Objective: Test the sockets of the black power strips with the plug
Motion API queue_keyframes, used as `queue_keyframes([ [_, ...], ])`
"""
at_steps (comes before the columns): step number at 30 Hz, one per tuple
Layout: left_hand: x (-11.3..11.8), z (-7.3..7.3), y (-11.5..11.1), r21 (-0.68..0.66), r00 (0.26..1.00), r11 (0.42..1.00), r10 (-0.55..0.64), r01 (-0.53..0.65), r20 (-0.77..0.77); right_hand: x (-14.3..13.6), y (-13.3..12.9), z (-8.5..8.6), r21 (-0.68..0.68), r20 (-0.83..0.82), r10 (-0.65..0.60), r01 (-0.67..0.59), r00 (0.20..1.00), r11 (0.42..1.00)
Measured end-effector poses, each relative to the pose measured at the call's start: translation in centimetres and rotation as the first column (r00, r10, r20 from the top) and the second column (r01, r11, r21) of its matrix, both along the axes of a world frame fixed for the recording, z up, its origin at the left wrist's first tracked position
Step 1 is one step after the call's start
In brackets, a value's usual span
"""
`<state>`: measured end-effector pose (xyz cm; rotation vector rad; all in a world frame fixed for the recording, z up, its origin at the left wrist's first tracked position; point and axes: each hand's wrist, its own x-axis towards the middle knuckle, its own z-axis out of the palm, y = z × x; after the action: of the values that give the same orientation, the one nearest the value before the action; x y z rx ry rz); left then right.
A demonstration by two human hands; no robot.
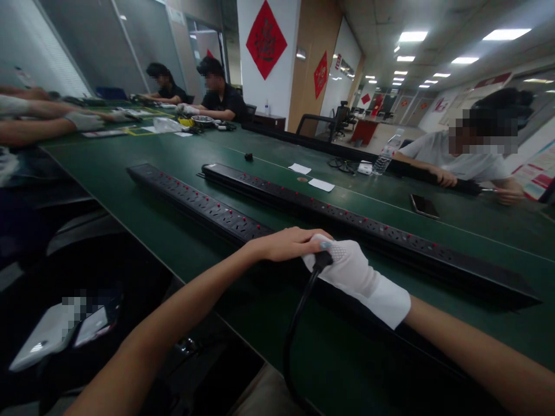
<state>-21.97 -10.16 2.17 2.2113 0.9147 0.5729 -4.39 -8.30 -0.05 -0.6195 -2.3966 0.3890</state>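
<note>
Two long black power strips with red lights or switches lie aslant on the green table. My bare left hand (pixel 292 242) reaches across the near power strip (pixel 203 202), its fingers closed against the head of a black power plug (pixel 323 260). My right hand (pixel 347 263), in a white dotted glove, is closed around the same plug and touches the left fingertips. Both hands cover part of the near strip, so the socket under them is hidden. From the plug a thick black cable (pixel 297 323) hangs down toward my lap. The far power strip (pixel 347 216) lies just beyond my hands.
Beyond the strips are white paper slips (pixel 321 185), a small black piece (pixel 248 156), a phone (pixel 425 205) and a water bottle (pixel 388 153). A person (pixel 472 144) works at the right; others sit at the far left. The table edge (pixel 173 274) runs close to me.
</note>
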Motion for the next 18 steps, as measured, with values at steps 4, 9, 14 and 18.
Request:
queue_keyframes([
  [4, -0.5, -0.4, 0.5, -0.005, 0.983, 0.987, 0.160, -0.161, -0.085, 0.4, 0.2, 0.1, -0.172, -0.097, -0.071, 0.053, 0.993, 0.984],
  [9, -2.0, -0.3, 0.2, 0.131, 0.963, 0.968, 0.232, -0.215, -0.136, -1.0, 0.1, 0.4, -0.158, 0.020, -0.180, 0.180, 0.984, 0.971],
  [14, -4.5, -0.6, -0.8, 0.253, 0.936, 0.947, 0.261, -0.199, -0.238, -2.9, -0.5, 2.3, 0.179, 0.266, -0.227, 0.184, 0.937, 0.967],
  [18, -5.5, -1.0, -1.5, 0.305, 0.942, 0.940, 0.231, -0.152, -0.243, -3.9, -0.9, 3.1, 0.441, 0.383, -0.305, 0.118, 0.872, 0.890],
])
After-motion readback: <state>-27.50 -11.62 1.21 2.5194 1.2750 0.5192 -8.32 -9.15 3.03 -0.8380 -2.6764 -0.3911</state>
